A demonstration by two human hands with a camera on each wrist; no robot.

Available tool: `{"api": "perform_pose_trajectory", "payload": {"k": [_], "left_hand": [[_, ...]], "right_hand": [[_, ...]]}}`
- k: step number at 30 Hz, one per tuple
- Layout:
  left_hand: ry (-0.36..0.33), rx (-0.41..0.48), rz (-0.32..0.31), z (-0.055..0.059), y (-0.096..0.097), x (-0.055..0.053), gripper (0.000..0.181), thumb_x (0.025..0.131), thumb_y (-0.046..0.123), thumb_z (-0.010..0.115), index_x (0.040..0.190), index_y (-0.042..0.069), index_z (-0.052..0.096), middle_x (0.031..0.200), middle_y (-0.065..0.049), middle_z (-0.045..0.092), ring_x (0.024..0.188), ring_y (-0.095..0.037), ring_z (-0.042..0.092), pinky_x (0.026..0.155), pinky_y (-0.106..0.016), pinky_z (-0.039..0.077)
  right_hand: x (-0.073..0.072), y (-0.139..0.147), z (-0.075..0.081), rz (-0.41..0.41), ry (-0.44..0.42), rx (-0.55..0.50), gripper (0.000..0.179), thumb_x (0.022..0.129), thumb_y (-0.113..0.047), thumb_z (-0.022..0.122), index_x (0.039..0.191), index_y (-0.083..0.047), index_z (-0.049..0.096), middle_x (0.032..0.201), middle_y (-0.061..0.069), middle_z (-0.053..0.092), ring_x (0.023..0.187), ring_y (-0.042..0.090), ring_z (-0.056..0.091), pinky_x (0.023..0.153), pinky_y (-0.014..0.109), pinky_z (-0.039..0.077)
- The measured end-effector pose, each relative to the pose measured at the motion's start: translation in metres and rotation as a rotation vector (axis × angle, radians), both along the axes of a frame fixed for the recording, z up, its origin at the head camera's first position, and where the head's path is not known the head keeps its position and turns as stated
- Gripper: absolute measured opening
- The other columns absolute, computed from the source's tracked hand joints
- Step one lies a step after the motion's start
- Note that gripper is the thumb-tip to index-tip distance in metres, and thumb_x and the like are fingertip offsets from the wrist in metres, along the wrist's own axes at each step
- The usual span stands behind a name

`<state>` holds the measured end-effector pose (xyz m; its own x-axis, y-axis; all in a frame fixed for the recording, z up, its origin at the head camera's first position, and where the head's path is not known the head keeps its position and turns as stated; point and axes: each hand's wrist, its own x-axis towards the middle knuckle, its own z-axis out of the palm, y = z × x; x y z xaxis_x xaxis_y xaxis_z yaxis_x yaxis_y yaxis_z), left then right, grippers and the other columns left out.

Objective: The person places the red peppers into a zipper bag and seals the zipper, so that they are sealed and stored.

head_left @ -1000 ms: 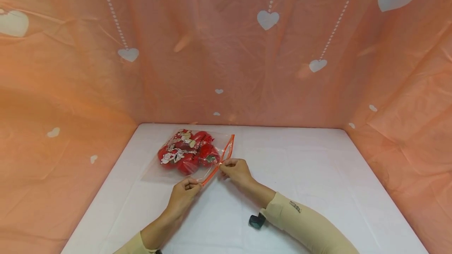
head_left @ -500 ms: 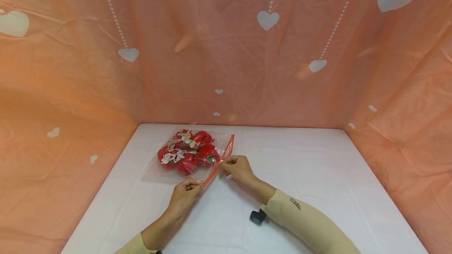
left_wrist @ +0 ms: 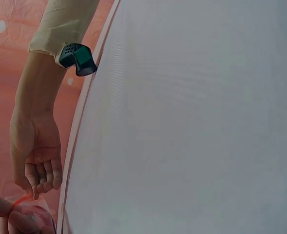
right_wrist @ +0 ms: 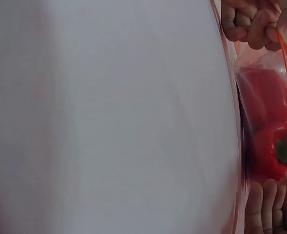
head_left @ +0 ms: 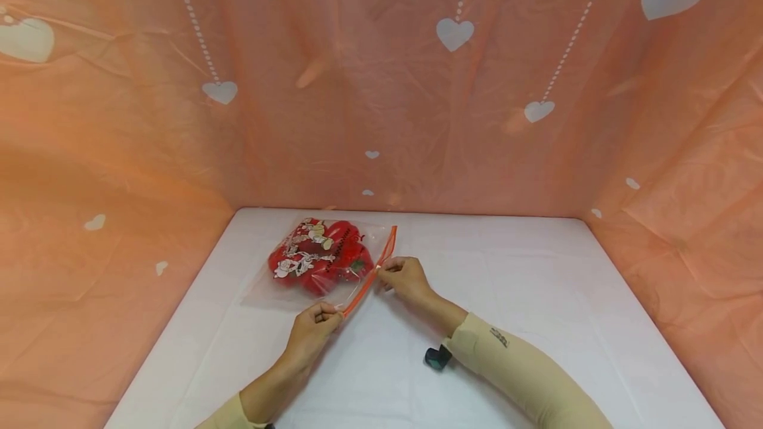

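A clear zip bag (head_left: pixel 305 261) with printed cartoon figures lies at the back left of the table. Several red bell peppers (right_wrist: pixel 270 146) are inside; a green stem shows on one. The orange zip strip (head_left: pixel 360 294) runs along the bag's right side. My left hand (head_left: pixel 311 335) pinches the strip's near end. Farther along, my right hand (head_left: pixel 408 281) pinches the strip between thumb and finger, at a small pale slider (head_left: pixel 378 268). Past the right hand, the two orange edges stand slightly apart. Both hands also show in the left wrist view.
The white table (head_left: pixel 512 283) is bounded by orange cloth walls (head_left: pixel 405 104) with white hearts at the back and sides. A small dark camera (head_left: pixel 438 357) hangs at the right wrist, beneath the beige sleeve (head_left: pixel 512 363).
My right hand has slid a little along the zip strip, away from me and to the right. The left hand stays at the near end, and the bag has hardly moved.
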<state>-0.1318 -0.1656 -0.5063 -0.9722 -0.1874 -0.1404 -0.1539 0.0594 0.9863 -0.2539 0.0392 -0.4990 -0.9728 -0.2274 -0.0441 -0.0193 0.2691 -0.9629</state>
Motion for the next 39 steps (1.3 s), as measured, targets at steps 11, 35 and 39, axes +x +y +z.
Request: {"api": "perform_pose_trajectory", "payload": {"k": [11, 35, 39], "left_hand": [[-0.018, -0.014, 0.008, 0.0, 0.0, -0.001, 0.008, 0.093, 0.003, 0.076, 0.094, -0.003, 0.071, 0.079, 0.001, 0.064, 0.072, -0.008, 0.054, 0.064, -0.021, 0.045], [-0.004, -0.015, -0.01, -0.001, -0.003, 0.0, 0.006, 0.093, 0.004, 0.075, 0.093, 0.0, 0.07, 0.076, 0.002, 0.063, 0.071, -0.007, 0.055, 0.063, -0.02, 0.045], [0.009, -0.007, -0.015, 0.001, -0.002, 0.002, 0.006, 0.093, 0.005, 0.075, 0.091, 0.001, 0.07, 0.076, 0.002, 0.063, 0.071, -0.008, 0.055, 0.063, -0.02, 0.045]], "right_hand": [[-0.009, -0.001, 0.003, -0.029, -0.012, 0.0, 0.012, 0.095, -0.008, 0.076, 0.094, 0.004, 0.074, 0.074, 0.002, 0.072, 0.063, 0.016, 0.07, 0.055, 0.024, 0.051], [-0.041, 0.002, 0.008, -0.118, -0.033, 0.015, 0.014, 0.096, -0.007, 0.074, 0.098, 0.006, 0.075, 0.08, 0.012, 0.075, 0.063, 0.018, 0.069, 0.056, 0.026, 0.054], [-0.048, 0.005, 0.007, -0.132, -0.018, 0.011, 0.013, 0.096, -0.006, 0.073, 0.098, 0.007, 0.075, 0.08, 0.011, 0.075, 0.062, 0.017, 0.068, 0.056, 0.025, 0.053]]}}
